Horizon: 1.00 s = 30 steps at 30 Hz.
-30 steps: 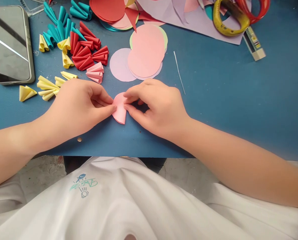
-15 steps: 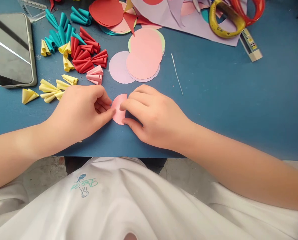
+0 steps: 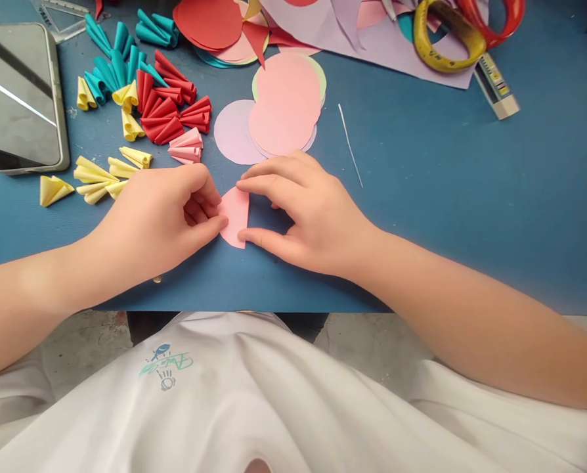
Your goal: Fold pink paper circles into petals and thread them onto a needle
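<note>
Your folded paper semicircle [image 3: 234, 220] is plain pale pink. Beyond it lie paper discs [image 3: 286, 105] in pink, lilac and light green; beyond and left of it, your rolled paper petals [image 3: 160, 125] come in red, teal, yellow and pink. Beyond and right of it, scissor handles [image 3: 448, 64] show yellow and red. Beneath it, your tabletop [image 3: 446, 177] is blue; on your side of it, your white shirt [image 3: 274, 401] bears a blue-and-green print [image 3: 179, 360].
</note>
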### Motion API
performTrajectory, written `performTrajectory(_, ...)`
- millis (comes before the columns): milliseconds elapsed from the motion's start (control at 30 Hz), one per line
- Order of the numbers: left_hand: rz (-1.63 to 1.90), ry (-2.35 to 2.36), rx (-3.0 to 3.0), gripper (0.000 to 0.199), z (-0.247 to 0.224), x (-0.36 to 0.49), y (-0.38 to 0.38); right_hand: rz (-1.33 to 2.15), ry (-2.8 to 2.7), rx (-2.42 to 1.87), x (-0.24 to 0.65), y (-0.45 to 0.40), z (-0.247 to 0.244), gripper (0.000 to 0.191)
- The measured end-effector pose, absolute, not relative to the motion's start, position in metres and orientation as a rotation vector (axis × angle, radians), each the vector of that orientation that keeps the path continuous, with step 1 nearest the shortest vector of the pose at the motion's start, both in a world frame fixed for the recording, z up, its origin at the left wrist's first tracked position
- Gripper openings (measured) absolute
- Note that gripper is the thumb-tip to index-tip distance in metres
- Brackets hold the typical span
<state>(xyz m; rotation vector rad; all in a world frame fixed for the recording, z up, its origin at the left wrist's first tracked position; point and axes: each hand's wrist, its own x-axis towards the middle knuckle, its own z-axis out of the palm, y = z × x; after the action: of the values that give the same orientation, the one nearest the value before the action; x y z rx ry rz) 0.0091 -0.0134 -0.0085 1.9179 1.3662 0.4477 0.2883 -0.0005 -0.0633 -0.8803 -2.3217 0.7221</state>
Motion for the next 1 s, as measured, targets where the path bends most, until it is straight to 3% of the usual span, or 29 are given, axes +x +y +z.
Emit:
performTrajectory(100,0.475,1.327,1.948,0.006,-0.013,0.008,-0.013,0.575,-2.300,-0.799,0.288,-0.003,-0.071,0.039)
performTrajectory(200,0.501,1.300,1.970,0.016,-0.017,0.008,-0.013,0.522,-2.236,-0.782,0.288,-0.004,-0.075,0.039)
performTrajectory(333,0.506,1.303,1.904,0.041,-0.017,0.009,-0.015,0.702,-2.095,-0.873,0.286,-0.006,-0.070,0.030)
performTrajectory(567,0.502,1.193,1.915,0.062,-0.020,0.003,-0.018,1.044,-1.699,-0.878,0.279,-0.010,-0.065,0.021)
performTrajectory(800,0.477,1.169,1.776,0.051,-0.017,0.001,-0.019,1.235,-1.417,-0.856,0.275,-0.008,-0.066,0.029)
performTrajectory(1000,0.492,1.152,1.776,0.053,-0.019,0.002,-0.020,1.588,-1.408,-0.896,0.274,-0.009,-0.059,0.058)
